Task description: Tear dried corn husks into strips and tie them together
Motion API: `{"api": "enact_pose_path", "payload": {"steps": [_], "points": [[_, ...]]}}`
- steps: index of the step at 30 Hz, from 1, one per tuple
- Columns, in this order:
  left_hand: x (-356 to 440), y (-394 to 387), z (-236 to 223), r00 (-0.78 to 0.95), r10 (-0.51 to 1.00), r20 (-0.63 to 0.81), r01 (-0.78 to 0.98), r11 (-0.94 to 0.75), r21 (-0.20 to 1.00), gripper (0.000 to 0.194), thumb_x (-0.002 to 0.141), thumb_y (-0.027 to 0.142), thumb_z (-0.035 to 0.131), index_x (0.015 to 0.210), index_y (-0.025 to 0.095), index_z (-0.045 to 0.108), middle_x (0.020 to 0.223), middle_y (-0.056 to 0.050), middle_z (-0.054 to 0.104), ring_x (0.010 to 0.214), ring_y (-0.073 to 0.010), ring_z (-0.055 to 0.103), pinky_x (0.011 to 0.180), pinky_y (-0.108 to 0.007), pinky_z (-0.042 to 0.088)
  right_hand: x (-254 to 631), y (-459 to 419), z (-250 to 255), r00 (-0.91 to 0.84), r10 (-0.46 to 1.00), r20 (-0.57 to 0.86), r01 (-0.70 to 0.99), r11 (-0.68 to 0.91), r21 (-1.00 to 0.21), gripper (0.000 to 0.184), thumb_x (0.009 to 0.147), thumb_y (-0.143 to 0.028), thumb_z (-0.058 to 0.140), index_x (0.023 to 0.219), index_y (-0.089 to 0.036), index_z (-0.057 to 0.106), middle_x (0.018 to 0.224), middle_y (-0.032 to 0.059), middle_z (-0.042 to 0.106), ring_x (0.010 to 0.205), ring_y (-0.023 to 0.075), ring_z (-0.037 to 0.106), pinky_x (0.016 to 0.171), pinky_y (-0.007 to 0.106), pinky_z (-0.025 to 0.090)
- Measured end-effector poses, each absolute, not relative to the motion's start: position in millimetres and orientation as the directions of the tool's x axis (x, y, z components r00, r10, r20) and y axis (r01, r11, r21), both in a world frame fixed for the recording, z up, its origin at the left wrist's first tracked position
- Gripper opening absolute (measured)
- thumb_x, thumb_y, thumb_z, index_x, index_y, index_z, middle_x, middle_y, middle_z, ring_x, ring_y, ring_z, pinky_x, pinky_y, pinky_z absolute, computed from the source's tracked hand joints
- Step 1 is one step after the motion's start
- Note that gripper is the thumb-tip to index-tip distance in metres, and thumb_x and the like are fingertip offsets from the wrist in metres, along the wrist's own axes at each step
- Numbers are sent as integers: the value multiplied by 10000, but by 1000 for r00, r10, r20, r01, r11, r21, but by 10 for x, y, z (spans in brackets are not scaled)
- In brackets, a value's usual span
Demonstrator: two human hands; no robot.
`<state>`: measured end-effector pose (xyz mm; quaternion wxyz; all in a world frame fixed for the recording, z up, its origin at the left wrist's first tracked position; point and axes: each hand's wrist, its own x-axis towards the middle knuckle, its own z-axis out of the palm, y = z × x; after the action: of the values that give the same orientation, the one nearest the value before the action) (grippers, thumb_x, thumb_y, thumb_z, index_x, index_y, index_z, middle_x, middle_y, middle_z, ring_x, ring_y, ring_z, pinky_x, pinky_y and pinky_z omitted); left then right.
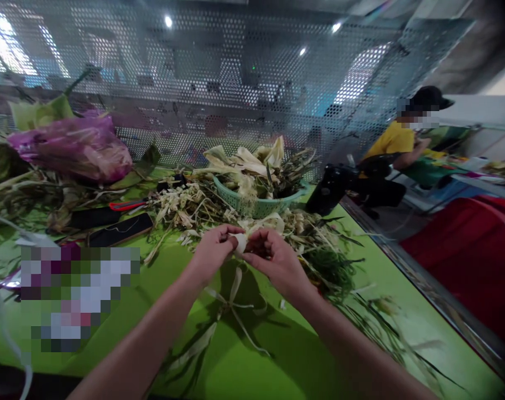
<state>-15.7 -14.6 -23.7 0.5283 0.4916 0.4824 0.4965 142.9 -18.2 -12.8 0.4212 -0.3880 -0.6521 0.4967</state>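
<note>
My left hand [214,248] and my right hand [275,256] meet above the green table, both with fingers closed in a pinch. Between them is a small, pale, rounded piece of what looks like dried husk [240,243], and each hand grips one side of it. Some of its surface is hidden by my fingers. Thin pale husk strips [234,284] lie spread on the table just below my hands. Beyond my fingers stands a mint-green basket [260,206] heaped with dry husks and leaves [252,161].
Dried plant bits [185,204] surround the basket. Left are a phone [121,229], red-handled scissors [127,205], a pink plastic bag [75,147] and a white cable [4,328]. A black bottle [331,189] stands right. Dark green strands [331,269] lie nearer. A person in yellow [389,139] sits beyond.
</note>
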Motion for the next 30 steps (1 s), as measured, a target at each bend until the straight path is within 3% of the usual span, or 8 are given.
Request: {"api": "enact_pose_path", "payload": {"steps": [5, 8, 10, 13, 17, 22, 26, 30], "points": [[-121, -173, -178, -28, 1000, 5, -102, -8, 995, 204, 668, 168, 570, 866, 160, 617, 716, 5, 609, 600, -89, 513, 542, -188, 365, 1392, -175, -146, -341, 938, 60, -46, 47, -998, 349, 659, -282, 757, 904, -200, 522, 760, -11, 582, 687, 128, 530, 601, 252, 410], [-135, -172, -177, -64, 998, 1, -114, -8, 993, 135, 664, 177, 576, 792, 158, 611, 672, 18, 586, 585, -86, 497, 531, -184, 352, 1411, -182, -102, -402, 915, -19, -32, -35, -999, 369, 659, -311, 756, 956, -194, 570, 766, -5, 593, 655, 120, 521, 571, 245, 389], [-151, -167, -187, -69, 998, -4, -116, -4, 993, 122, 663, 187, 579, 776, 156, 611, 649, 24, 571, 580, -86, 484, 535, -188, 349, 1440, -186, -72, -459, 886, -70, -5, -81, -997, 288, 665, -311, 751, 882, -181, 613, 733, -8, 587, 616, 108, 511, 558, 242, 382], [-183, -150, -218, -64, 998, -9, -99, 3, 995, 143, 664, 201, 584, 793, 151, 621, 652, 25, 569, 572, -86, 465, 537, -194, 337, 1502, -186, -27, -502, 860, -96, -48, -138, -989, 169, 710, -287, 711, 755, -166, 602, 715, -7, 589, 538, 76, 483, 520, 225, 369], [-225, -123, -270, -45, 999, 5, -47, -7, 999, 132, 670, 220, 591, 772, 147, 631, 645, 25, 566, 571, -91, 455, 546, -206, 332, 1557, -178, 10, -521, 850, -83, -176, -202, -964, 151, 811, -323, 600, 804, -190, 530, 853, 26, 657, 485, 67, 484, 477, 216, 366], [-201, -117, -287, -76, 996, 40, -8, -41, 999, 138, 682, 236, 589, 777, 152, 642, 656, 21, 579, 585, -96, 463, 560, -209, 339, 1473, -193, -65, -493, 867, -72, -38, -104, -994, 242, 776, -342, 661, 944, -200, 561, 735, -15, 578, 554, 92, 481, 481, 203, 373], [-168, -138, -260, -64, 998, 27, -31, -29, 999, 183, 684, 232, 595, 839, 151, 649, 671, 17, 582, 594, -102, 479, 572, -214, 366, 1397, -224, -111, -535, 845, -22, 89, 30, -996, 177, 708, -296, 730, 752, -174, 608, 714, -19, 541, 651, 106, 485, 555, 210, 393], [-216, -152, -249, 24, 999, 34, 9, -34, 999, 203, 704, 340, 641, 780, 151, 642, 595, 38, 517, 539, -85, 412, 524, -207, 320, 1464, -212, -45, -470, 883, 0, -5, -3, -1000, 163, 748, -306, 687, 724, -175, 595, 673, -32, 530, 553, 80, 451, 515, 207, 363]]}}
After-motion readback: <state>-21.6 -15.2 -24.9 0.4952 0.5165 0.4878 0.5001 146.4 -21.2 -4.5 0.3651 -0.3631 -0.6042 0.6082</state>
